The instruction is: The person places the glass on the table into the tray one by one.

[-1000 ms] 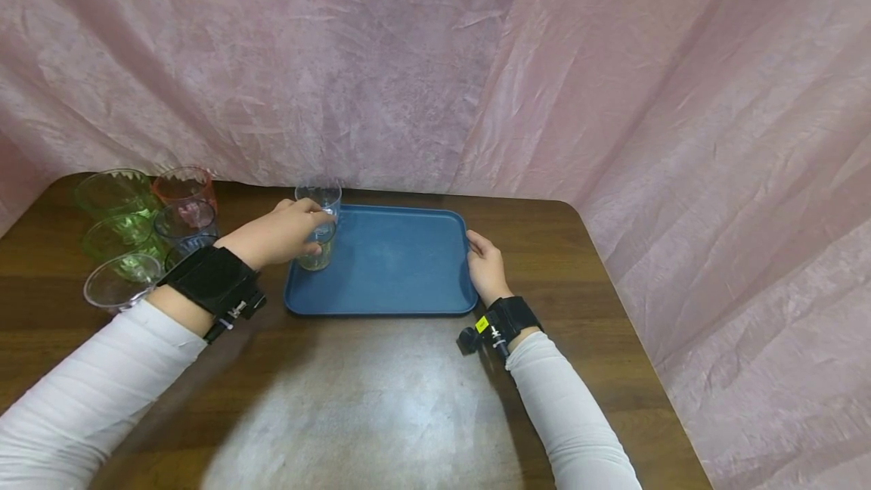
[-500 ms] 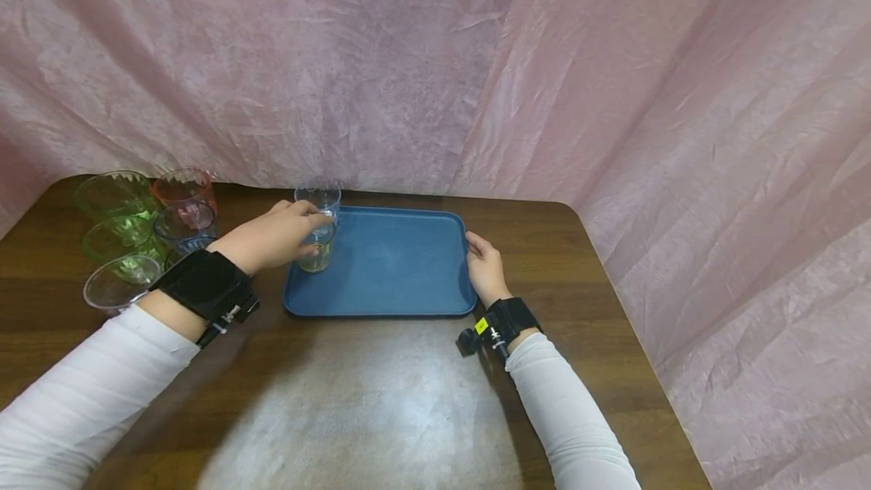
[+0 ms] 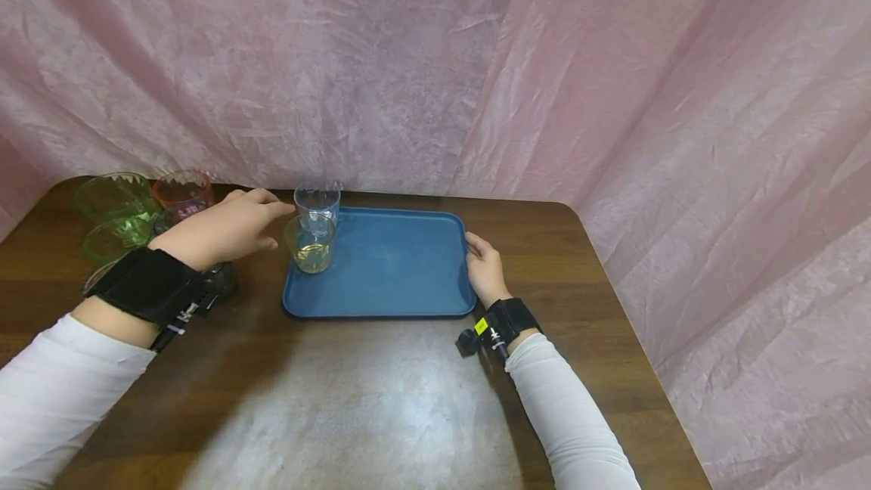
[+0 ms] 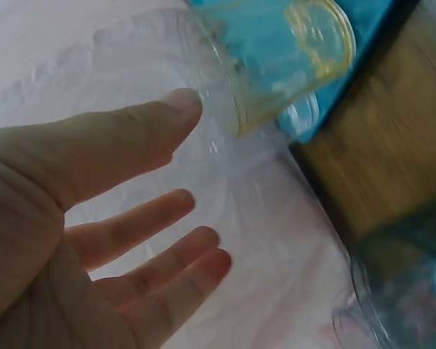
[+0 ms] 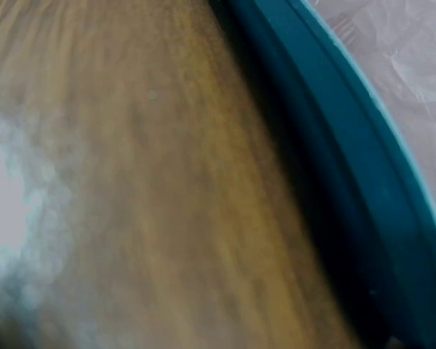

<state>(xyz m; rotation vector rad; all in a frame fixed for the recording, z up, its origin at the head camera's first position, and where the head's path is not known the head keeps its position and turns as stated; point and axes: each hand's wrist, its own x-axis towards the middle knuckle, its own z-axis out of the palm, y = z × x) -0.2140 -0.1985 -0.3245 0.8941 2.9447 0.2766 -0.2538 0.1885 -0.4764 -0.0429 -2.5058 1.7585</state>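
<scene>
Left hand (image 3: pixel 234 225) empty, thumb and fingers spread, just left of yellowish glass (image 3: pixel 310 249). Glass stands inside left end of blue tray (image 3: pixel 395 263), clear glass (image 3: pixel 317 201) behind. Right hand (image 3: pixel 485 267) at tray's right edge, likely steadying it; can't tell if gripping. Yellowish glass mouth up, presumably for stability, long axis vertical. Tray flat on tabletop (image 3: pixel 551 255), running left to right.

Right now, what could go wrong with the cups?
The left hand is close to the yellowish cup and might bump it. That cup stands at the left end of the tray, so a knock could tip it. The right hand is at the other end; a shove might wobble the cup.
</scene>
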